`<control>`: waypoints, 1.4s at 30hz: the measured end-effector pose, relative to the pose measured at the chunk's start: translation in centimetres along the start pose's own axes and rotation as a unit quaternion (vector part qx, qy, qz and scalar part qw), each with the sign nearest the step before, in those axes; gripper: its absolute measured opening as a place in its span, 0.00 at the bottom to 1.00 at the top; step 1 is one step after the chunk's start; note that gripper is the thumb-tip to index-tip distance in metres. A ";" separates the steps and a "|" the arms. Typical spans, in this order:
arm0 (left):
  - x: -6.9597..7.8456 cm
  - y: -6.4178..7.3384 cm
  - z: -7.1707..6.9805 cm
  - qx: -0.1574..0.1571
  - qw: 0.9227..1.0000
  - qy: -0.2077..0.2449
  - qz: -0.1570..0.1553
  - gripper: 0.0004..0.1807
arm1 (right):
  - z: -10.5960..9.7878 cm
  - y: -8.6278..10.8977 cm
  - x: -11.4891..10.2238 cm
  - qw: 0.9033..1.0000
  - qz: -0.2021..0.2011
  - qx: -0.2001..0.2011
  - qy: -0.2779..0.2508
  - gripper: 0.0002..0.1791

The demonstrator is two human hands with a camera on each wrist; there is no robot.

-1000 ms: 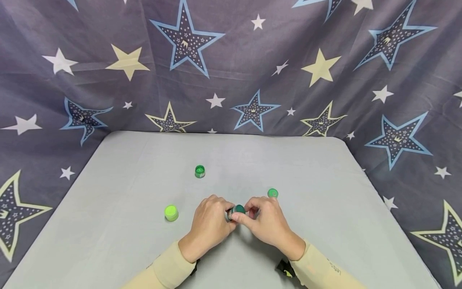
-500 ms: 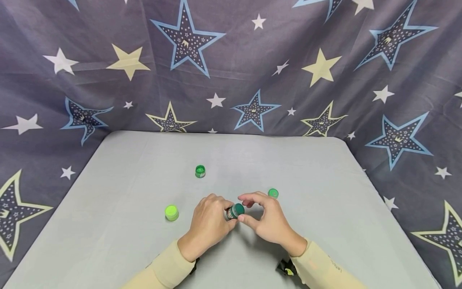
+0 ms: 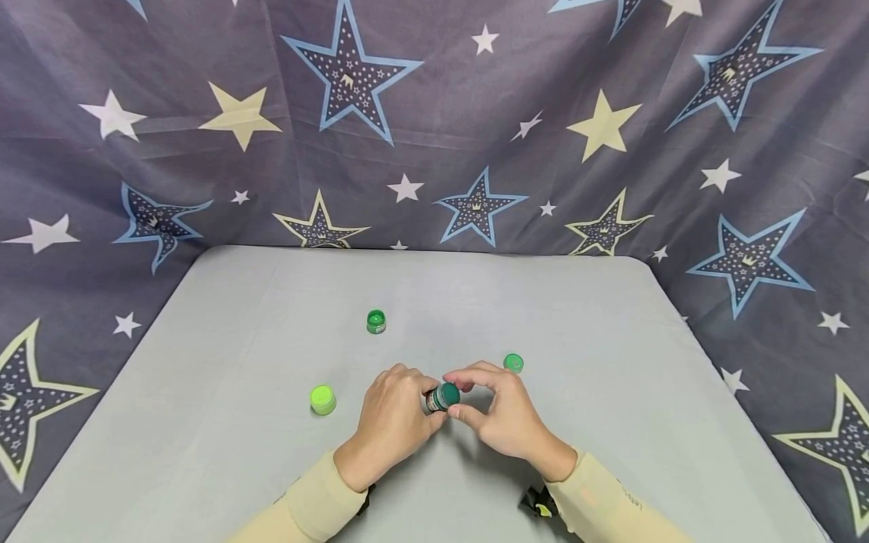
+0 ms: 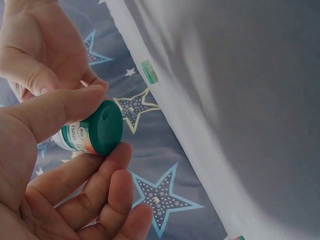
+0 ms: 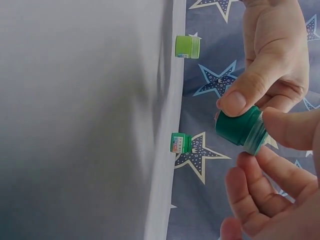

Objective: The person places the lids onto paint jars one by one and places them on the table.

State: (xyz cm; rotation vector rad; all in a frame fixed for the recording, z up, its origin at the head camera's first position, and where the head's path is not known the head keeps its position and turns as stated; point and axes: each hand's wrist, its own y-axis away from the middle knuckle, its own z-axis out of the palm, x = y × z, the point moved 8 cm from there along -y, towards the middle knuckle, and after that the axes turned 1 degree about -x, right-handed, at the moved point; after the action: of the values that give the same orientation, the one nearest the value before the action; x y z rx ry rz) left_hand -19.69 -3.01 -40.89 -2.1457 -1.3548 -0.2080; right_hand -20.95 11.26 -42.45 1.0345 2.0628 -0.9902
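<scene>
A small dark green paint jar with a printed label is tilted between the two hands, its round end facing the right hand. My left hand grips the body, thumb on one side and fingers on the other, as the left wrist view shows on the jar's green base. My right hand has its thumb and fingertips at the clear-rimmed lid end, pinching its edge from opposite sides. The right hand's other fingers are bent and spread below in the right wrist view.
A light green jar stands left of the left hand. Farther back is a green jar. A flat-looking round green piece lies just beyond the right hand. The grey-covered table ends at a star-patterned curtain.
The right hand's fingers let go of the lid end and spread apart, then came back in around it. The left hand and jar have stayed nearly in place.
</scene>
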 end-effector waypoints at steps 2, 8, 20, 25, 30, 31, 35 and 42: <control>0.0 0.0 0.0 -0.001 1.000 0.000 -0.001 0.14 | 0.0 0.0 0.0 1.000 -0.001 0.003 0.002 0.19; -0.1 0.0 0.0 0.001 1.000 -0.003 -0.003 0.13 | -0.1 -0.1 0.1 1.000 0.010 0.008 0.008 0.18; -0.2 0.0 0.2 -0.003 1.000 0.002 -0.007 0.14 | 0.0 -0.1 0.7 0.999 0.031 0.016 0.031 0.12; -0.1 0.0 0.2 -0.004 1.000 -0.001 -0.005 0.13 | -0.1 -0.2 0.7 0.998 0.032 0.026 0.043 0.13; 0.0 0.0 0.2 -0.008 1.000 -0.001 -0.006 0.13 | -0.2 -0.1 0.6 0.998 0.036 0.033 0.050 0.14; 0.0 0.0 0.2 -0.009 1.000 0.000 -0.006 0.13 | -0.2 -0.1 0.6 0.997 0.035 0.034 0.053 0.14; 0.1 0.1 0.3 -0.011 1.000 0.003 -0.005 0.13 | -0.2 -0.1 0.5 0.997 0.034 0.039 0.065 0.15; 0.0 0.1 0.2 -0.009 1.000 0.003 -0.006 0.13 | -0.1 -0.1 0.5 0.997 0.033 0.037 0.066 0.15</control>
State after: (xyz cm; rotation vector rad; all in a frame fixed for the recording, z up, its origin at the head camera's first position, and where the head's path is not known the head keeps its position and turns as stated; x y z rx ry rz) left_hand -19.67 -2.89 -41.08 -2.1505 -1.3685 -0.2323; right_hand -21.27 11.53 -42.76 1.2285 2.0964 -0.9941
